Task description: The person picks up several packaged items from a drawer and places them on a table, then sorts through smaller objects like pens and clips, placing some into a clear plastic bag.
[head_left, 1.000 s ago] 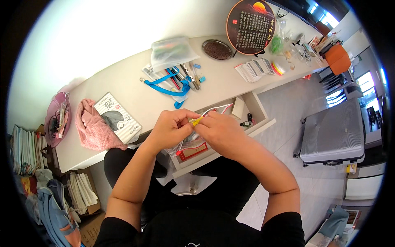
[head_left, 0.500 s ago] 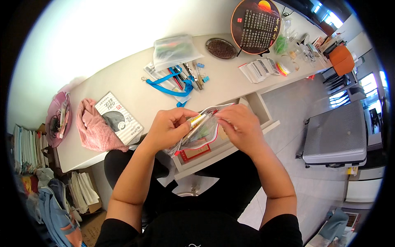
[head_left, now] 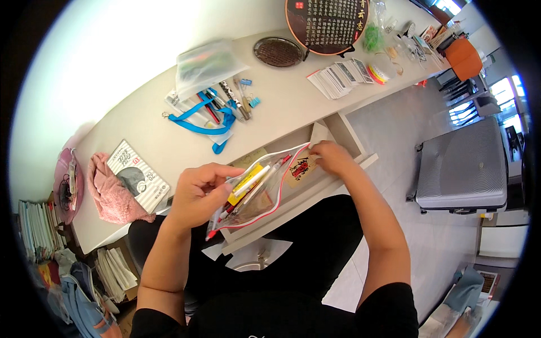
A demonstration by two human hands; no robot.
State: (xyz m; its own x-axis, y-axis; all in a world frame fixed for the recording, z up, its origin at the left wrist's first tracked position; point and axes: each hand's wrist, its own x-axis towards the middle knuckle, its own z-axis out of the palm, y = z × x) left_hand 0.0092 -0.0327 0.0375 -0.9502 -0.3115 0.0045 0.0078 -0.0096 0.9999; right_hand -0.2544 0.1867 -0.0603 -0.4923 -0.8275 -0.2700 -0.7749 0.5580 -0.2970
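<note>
My left hand [head_left: 204,194] pinches the near-left rim of a clear zip pouch [head_left: 265,205] with a white and red zipper edge. Its mouth gapes above the pulled-out drawer. Inside lie several pens [head_left: 256,181], white, red and dark, and a yellow item [head_left: 243,186]. At the pouch's far-right corner is my right hand [head_left: 333,159], its fingers closed on the edge there. Below the pouch, the drawer [head_left: 301,197] holds a tan paper packet [head_left: 301,169] with dark and red marks.
On the desk [head_left: 270,121] are a blue lanyard [head_left: 191,127] among pens, a frosted pouch [head_left: 205,67], a dark oval tray [head_left: 278,52], stacked cards [head_left: 338,78], a pink cloth [head_left: 115,191] and a striped packet [head_left: 138,174]. A grey suitcase [head_left: 462,166] stands right.
My right hand has moved right along the pouch, and its mouth is spread wider, showing the pens and yellow item. The whole view has shifted, with the desk things now further left.
</note>
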